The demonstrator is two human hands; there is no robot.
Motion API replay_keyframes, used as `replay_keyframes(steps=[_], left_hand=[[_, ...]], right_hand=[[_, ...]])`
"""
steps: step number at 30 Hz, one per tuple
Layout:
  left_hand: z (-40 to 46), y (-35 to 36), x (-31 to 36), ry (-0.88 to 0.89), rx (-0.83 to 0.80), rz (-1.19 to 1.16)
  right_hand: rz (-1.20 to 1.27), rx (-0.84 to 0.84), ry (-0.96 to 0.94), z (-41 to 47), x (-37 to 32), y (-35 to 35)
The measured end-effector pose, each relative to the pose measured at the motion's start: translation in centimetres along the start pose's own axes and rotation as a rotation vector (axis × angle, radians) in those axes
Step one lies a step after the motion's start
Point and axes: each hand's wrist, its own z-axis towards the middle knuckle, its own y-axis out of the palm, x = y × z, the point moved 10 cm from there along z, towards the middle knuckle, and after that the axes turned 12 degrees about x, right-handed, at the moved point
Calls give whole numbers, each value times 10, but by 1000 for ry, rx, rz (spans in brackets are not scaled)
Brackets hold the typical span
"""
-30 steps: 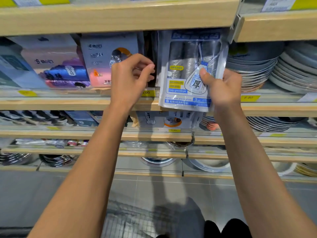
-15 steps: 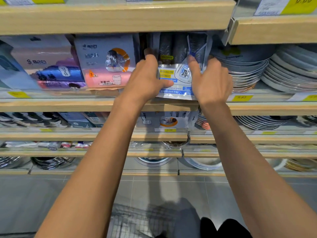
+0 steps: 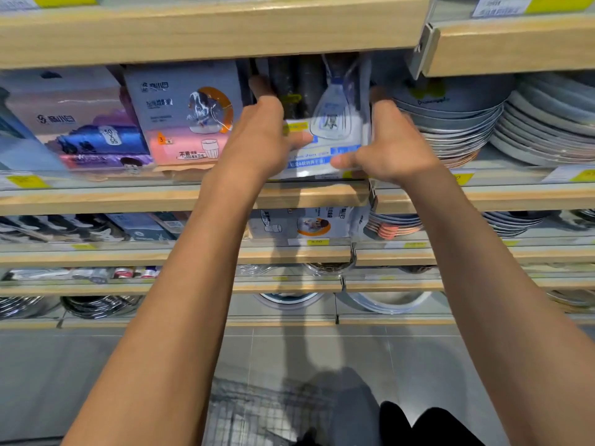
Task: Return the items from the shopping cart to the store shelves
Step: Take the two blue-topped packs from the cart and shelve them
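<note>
Grip, left: left hand (image 3: 257, 136) clasps the left edge of the packet (image 3: 325, 146), thumb across its lower front, fingertips reaching into the shelf at 12 o'clock
Grip, right: right hand (image 3: 391, 146) clamps the packet's right edge, thumb pointing toward 9 o'clock along the bottom strip
Change: a second ago only the right hand held the packet, out in front of the shelf lip, while the left hand parted the stock; now both hands have it and its top half has gone in under the upper shelf board (image 3: 206, 30)
Meaning: the return of this item looks nearly finished; seating it upright and letting go seem to be what remains
Position: packet stands in the gap between the pink-and-grey box (image 3: 183, 114) at 9 o'clock and the stacked plates (image 3: 457, 123) at 3 o'clock, its bottom edge just above the shelf lip (image 3: 135, 201)
Look: flat clear plastic sleeve, dark rolls showing in the upper part, white and blue printed card below with a yellow tag; slightly blurred, print unreadable
Cart: wire shopping cart (image 3: 264, 413) at 6 o'clock, contents not discernible
</note>
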Motion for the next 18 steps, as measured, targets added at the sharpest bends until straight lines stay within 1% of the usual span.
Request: replay_keyframes(steps=[2, 3, 5, 7, 11, 15, 18], left_hand=[[6, -8, 4, 25, 55, 63], [9, -9, 7, 38, 54, 85], [14, -6, 10, 56, 32, 136], [16, -3, 11, 81, 45, 187], [13, 6, 8, 162, 152, 297], [10, 12, 2, 151, 189, 357], [5, 0, 4, 146, 254, 342]], right_hand=[[-9, 78, -64, 8, -15, -13], [-6, 110, -84, 12, -18, -18], [-25, 143, -65, 15, -17, -22], [-72, 157, -44, 13, -12, -16], [-132, 177, -8, 10, 0, 3], [-109, 150, 17, 7, 13, 16], [-46, 199, 2, 4, 18, 15]])
